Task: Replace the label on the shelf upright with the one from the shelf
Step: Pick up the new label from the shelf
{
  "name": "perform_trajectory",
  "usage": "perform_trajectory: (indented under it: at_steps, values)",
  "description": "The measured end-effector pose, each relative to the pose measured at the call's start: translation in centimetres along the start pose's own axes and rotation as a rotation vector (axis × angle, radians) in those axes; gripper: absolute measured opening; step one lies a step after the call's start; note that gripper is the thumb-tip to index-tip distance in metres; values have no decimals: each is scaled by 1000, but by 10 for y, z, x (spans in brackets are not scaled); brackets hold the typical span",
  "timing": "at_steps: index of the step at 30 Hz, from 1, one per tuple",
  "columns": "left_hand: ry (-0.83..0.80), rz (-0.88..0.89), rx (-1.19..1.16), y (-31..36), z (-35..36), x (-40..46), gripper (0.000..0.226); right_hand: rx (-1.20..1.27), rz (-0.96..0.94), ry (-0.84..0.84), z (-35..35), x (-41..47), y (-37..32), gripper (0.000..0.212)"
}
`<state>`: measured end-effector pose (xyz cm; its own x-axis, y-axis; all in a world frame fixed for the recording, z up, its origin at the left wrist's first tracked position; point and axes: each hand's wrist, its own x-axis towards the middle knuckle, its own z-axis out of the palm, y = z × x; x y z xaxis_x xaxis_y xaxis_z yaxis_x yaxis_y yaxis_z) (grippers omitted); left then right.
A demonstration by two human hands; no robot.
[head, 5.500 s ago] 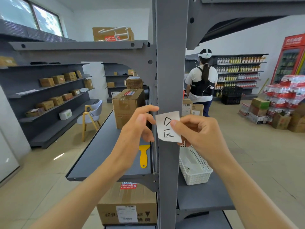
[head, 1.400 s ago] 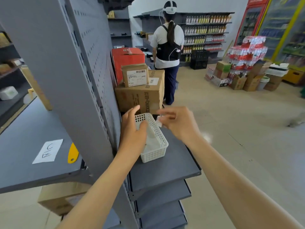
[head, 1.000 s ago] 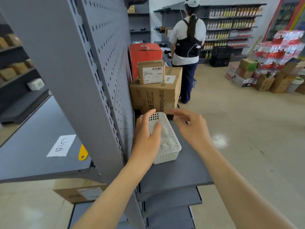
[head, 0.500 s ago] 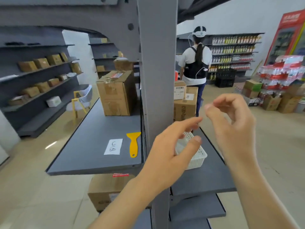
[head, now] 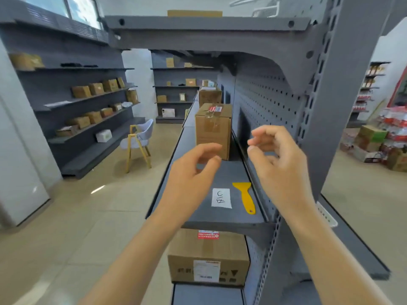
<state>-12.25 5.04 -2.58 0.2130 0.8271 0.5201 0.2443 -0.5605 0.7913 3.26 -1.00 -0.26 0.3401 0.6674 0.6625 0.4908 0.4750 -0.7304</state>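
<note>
A white paper label (head: pixel 221 198) with handwritten marks lies flat on the grey shelf (head: pixel 198 216), beside a yellow plastic scraper (head: pixel 245 195). The grey shelf upright (head: pixel 337 106) rises at the right; no label shows on it from this side. My left hand (head: pixel 191 179) hovers above the shelf, left of the label, fingers loosely curled and holding nothing. My right hand (head: pixel 277 164) floats above the scraper, fingers apart and empty. Neither hand touches the label.
A taped cardboard box (head: pixel 213 128) stands farther along the shelf. Another box (head: pixel 208 257) sits on the shelf below. The edge of a white basket (head: pixel 326 215) shows past the upright. A chair (head: pixel 138 142) stands in the aisle at left.
The old label left my right hand at the white basket. My view swung left to this side of the shelf, and both empty hands now hover over the label and scraper.
</note>
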Motion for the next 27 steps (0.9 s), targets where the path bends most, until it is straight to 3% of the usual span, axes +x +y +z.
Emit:
perform_trajectory:
  at_steps: [5,15,19,27]
  values:
    - [-46,-67,219,-56,4,17,31,-143,142,-80,31,15,42,30]
    - [-374,-81,559,-128,37,35,73,-750,237,-432,64,19,133,33]
    - [-406,-13,688,-139,42,38,70,-862,259,-508,68,16,147,33]
    - [-422,-13,663,-141,45,41,60,-896,246,-508,69,20,150,20]
